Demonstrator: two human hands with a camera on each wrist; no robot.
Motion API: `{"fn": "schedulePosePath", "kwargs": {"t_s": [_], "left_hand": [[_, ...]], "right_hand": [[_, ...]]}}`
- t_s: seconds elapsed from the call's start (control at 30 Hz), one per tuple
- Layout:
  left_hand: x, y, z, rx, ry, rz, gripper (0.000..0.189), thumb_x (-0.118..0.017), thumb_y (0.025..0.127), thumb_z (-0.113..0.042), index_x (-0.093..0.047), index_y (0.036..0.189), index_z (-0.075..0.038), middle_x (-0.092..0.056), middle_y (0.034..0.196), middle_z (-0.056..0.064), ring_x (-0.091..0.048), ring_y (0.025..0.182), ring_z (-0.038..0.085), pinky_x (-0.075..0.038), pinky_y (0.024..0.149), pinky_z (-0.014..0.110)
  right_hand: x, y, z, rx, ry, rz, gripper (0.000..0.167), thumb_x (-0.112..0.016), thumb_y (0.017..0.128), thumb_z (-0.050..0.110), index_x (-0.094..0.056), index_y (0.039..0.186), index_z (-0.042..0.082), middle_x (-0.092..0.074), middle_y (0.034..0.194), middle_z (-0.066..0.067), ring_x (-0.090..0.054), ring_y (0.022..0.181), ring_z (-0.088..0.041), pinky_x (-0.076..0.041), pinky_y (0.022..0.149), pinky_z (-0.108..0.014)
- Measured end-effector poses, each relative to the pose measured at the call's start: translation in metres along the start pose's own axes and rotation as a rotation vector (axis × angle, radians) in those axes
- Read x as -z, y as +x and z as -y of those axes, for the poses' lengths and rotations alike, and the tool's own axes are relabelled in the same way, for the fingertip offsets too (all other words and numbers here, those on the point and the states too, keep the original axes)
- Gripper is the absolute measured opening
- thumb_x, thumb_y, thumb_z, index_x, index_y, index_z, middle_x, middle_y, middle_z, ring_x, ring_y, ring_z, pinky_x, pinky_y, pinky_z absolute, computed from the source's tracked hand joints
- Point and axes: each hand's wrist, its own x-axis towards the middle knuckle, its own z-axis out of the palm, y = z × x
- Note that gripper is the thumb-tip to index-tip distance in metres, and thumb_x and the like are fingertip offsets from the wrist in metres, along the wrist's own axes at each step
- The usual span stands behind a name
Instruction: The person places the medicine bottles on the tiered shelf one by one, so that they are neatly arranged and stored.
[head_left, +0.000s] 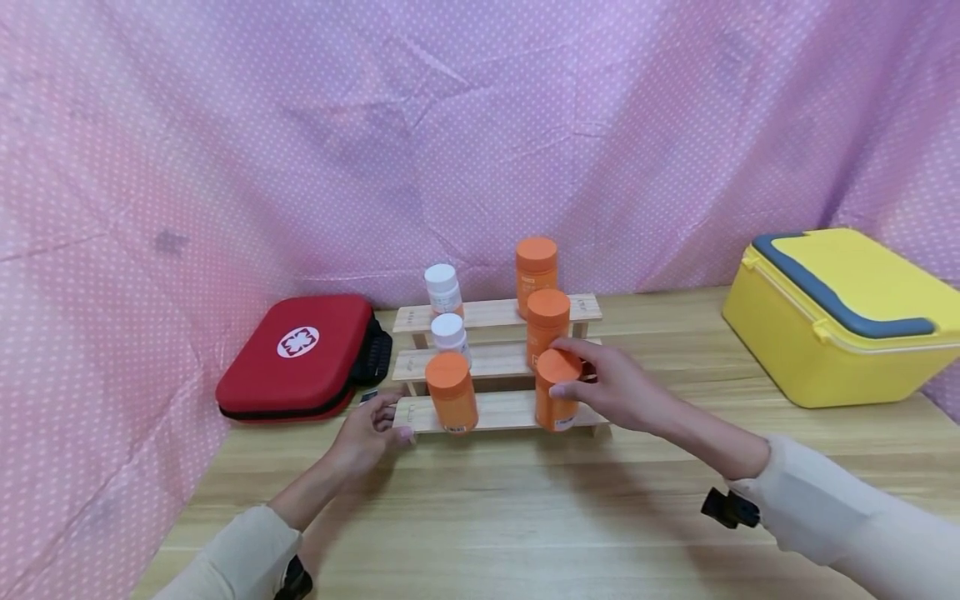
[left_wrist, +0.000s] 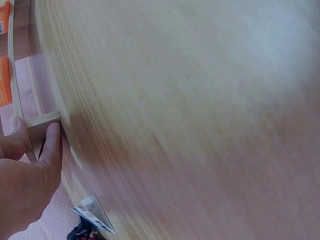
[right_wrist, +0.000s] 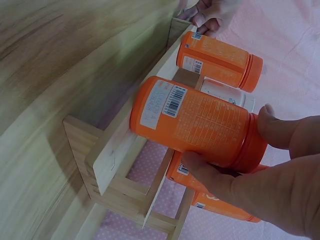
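A three-step wooden rack (head_left: 504,410) stands on the table with pill bottles on its steps. My right hand (head_left: 618,387) holds an orange bottle (right_wrist: 192,122) at the right of the front step, thumb and fingers around its upper part near the cap. At the rack's left end, my left hand (head_left: 365,435) pinches the front step's end and leg (left_wrist: 44,125). Another orange bottle (head_left: 452,393) sits left on the front step. Behind are two white-capped bottles (head_left: 449,332) on the left and two orange bottles (head_left: 547,321) on the right.
To the left lies a red first-aid case (head_left: 296,354) with a white emblem; a black item (head_left: 373,354) is beside it. A yellow box (head_left: 840,333) with a grey handle stands at the right. Pink dotted cloth (head_left: 480,150) hangs behind the table.
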Motion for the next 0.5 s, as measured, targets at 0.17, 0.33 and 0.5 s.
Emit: {"fn": "schedulePosePath", "kwargs": {"t_s": [0.17,0.33,0.5], "left_hand": [[-0.0007,0.0004,0.0011,-0.007,0.001,-0.008,0.053,-0.069,0.083,0.007,-0.049,0.132,0.004,-0.064,0.113,0.016,-0.058,0.102,0.024,-0.052,0.087,0.031],[-0.0005,0.0005,0.0020,-0.009,0.007,-0.005,0.051,-0.069,0.084,0.006,-0.050,0.131,0.004,-0.064,0.112,0.016,-0.059,0.101,0.023,-0.052,0.086,0.030],[0.0000,0.0003,0.0004,-0.007,0.001,0.006,0.052,-0.068,0.084,0.006,-0.049,0.132,0.004,-0.064,0.113,0.016,-0.059,0.100,0.023,-0.053,0.085,0.029]], "right_hand": [[-0.0009,0.0006,0.0008,-0.010,-0.013,-0.005,0.047,-0.073,0.085,0.010,-0.055,0.128,0.001,-0.064,0.107,-0.010,-0.062,0.091,-0.022,-0.053,0.080,-0.037],[-0.0009,-0.0005,0.0005,-0.020,-0.011,-0.006,0.050,-0.073,0.085,0.010,-0.053,0.130,0.000,-0.063,0.111,-0.013,-0.063,0.094,-0.024,-0.054,0.081,-0.038],[-0.0008,-0.0020,0.0009,-0.021,0.003,-0.026,0.053,-0.074,0.084,0.011,-0.052,0.131,-0.001,-0.063,0.113,-0.015,-0.063,0.094,-0.025,-0.054,0.081,-0.037]]}}
